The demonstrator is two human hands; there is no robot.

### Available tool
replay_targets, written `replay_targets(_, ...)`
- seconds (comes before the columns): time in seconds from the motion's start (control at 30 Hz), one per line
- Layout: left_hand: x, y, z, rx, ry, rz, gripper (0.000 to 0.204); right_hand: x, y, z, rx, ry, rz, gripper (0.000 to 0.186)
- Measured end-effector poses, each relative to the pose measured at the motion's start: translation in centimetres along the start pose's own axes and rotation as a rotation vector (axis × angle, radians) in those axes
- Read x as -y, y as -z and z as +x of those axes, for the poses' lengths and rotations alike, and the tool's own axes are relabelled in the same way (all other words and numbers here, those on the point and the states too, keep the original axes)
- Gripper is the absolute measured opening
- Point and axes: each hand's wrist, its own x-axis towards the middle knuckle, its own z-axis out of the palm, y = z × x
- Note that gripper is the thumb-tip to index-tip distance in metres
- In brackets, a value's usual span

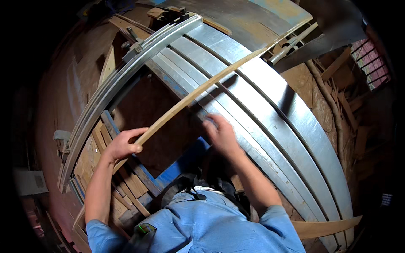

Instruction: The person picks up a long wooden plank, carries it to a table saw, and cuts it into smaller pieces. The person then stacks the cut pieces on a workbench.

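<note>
A long, narrow wooden strip (198, 89) runs diagonally from beside my body up to the far right, over the metal bed. My left hand (123, 145) is closed around its near part, with the thumb and fingers on either side. Below the strip, my right hand (221, 134) is apart from it, near the inner edge of the slatted metal bed (253, 101). Its fingers are loosely bent, slightly blurred and apart, with nothing seen between them. The strip casts a dark shadow on the shiny metal.
A metal guide rail (139, 55) with clamps crosses the left side. Several wood pieces (131, 182) lie by a blue frame (181, 164) at lower left. Another board (327, 227) rests at lower right. Scrap wood (346, 105) is piled at the right.
</note>
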Motion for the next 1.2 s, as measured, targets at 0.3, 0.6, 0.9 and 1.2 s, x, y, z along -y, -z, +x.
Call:
replay_targets(0.3,1.8,3.6,0.9,0.341,-0.011,-0.260,0.062,2.3,10.5,11.1,-0.293,0.494,-0.823,0.079)
replay_targets(0.6,2.2,3.3,1.7,0.446,0.115,-0.464,0.072,5.5,14.1,19.3,0.110,0.735,-1.016,0.043)
replay_targets(0.9,2.0,2.7,1.0,0.454,0.281,-0.609,0.066,2.4,13.4,19.3,0.334,0.474,-0.923,0.043)
replay_targets(1.2,-3.0,4.7,3.8,0.041,-0.140,0.318,0.075,1.3,12.2,18.0,-0.200,0.607,-0.921,0.041)
